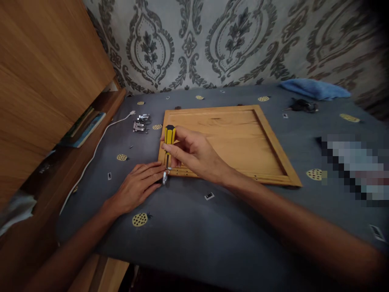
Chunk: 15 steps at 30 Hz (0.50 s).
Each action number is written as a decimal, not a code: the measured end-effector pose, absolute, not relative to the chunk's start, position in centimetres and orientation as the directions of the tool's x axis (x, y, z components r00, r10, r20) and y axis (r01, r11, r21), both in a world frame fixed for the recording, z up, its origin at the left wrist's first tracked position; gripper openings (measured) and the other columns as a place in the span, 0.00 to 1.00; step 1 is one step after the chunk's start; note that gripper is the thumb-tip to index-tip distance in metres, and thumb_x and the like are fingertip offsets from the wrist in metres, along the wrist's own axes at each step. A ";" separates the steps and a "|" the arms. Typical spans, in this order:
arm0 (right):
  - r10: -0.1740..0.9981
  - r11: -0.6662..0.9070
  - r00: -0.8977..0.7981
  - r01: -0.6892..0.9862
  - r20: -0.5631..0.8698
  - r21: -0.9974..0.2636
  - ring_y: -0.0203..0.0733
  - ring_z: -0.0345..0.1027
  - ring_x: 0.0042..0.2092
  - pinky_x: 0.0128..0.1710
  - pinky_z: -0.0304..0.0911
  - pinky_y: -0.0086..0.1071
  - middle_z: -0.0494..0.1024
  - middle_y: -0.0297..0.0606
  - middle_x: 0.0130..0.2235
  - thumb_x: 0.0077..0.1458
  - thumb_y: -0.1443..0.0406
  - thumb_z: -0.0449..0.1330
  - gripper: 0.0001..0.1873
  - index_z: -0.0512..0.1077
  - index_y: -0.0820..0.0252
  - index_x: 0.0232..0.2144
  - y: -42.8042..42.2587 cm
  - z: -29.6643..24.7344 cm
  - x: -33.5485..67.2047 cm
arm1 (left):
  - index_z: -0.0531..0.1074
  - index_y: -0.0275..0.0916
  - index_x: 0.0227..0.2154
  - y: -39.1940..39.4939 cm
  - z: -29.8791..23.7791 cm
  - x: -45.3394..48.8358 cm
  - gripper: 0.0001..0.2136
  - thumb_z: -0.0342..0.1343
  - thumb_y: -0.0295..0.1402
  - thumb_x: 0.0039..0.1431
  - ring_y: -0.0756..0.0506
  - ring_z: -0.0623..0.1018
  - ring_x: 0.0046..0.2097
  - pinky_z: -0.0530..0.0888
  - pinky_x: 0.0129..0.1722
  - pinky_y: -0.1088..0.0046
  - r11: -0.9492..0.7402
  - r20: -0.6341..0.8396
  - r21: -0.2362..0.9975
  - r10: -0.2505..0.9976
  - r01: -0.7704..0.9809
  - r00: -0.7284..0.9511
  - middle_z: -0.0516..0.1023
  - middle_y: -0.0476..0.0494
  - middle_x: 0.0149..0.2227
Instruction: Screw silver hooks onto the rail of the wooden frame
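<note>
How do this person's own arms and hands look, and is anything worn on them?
The left hand and the right hand are both ungloved, with no ring to be seen. The left forearm and right forearm are bare as far as they show: no sleeve, watch or bracelet is visible.

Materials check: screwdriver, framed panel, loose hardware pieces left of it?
Screwdriver: smooth-looking yellow-and-black handle, probably plastic; slim shaft, likely steel. Framed panel: looks like wood, from its streaky grain and warm tone; perhaps varnished. Hardware pieces: likely metal, polished or plated, from their silvery glints.
</note>
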State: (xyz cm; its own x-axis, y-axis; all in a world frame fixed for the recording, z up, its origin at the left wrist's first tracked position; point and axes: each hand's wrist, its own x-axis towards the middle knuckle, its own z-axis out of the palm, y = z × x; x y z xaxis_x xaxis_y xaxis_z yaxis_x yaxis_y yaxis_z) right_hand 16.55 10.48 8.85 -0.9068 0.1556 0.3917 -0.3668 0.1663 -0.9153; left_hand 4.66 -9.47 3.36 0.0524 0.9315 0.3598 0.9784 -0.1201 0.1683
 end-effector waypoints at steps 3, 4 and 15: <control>0.190 0.127 -0.915 -0.336 0.355 -0.933 0.28 0.63 0.23 0.22 0.60 0.27 0.68 0.28 0.29 0.59 0.56 0.64 0.16 0.62 0.58 0.31 10.0 9.2 15.8 | 0.66 0.41 0.61 -9.5 3.4 4.7 0.17 0.49 0.34 0.72 0.41 0.71 0.63 0.73 0.55 0.57 -0.109 0.352 0.172 0.935 0.979 0.043 0.75 0.40 0.59; 0.199 0.127 -0.916 -0.329 0.349 -0.936 0.28 0.62 0.24 0.22 0.59 0.26 0.68 0.28 0.29 0.59 0.57 0.64 0.16 0.62 0.58 0.30 9.9 9.3 15.6 | 0.66 0.42 0.61 -9.5 3.4 4.7 0.17 0.49 0.34 0.73 0.41 0.72 0.63 0.73 0.55 0.56 -0.108 0.354 0.171 0.934 0.979 0.041 0.76 0.40 0.59; -0.033 0.171 -0.950 -0.313 0.312 -0.934 0.33 0.69 0.27 0.27 0.64 0.29 0.68 0.28 0.26 0.63 0.66 0.57 0.07 0.62 0.59 0.32 11.4 10.8 15.3 | 0.64 0.43 0.63 -9.5 3.3 4.8 0.18 0.48 0.34 0.73 0.42 0.72 0.63 0.73 0.55 0.57 -0.115 0.376 0.195 0.926 0.974 0.034 0.76 0.40 0.58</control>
State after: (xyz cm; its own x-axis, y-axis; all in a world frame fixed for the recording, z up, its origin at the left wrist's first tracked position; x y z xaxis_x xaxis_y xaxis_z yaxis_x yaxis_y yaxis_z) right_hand 15.33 11.41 10.75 -0.9496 -0.0333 0.3118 -0.3128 0.1714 -0.9342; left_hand 4.79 -9.50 3.31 0.0336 0.9260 0.3761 0.9741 -0.1146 0.1950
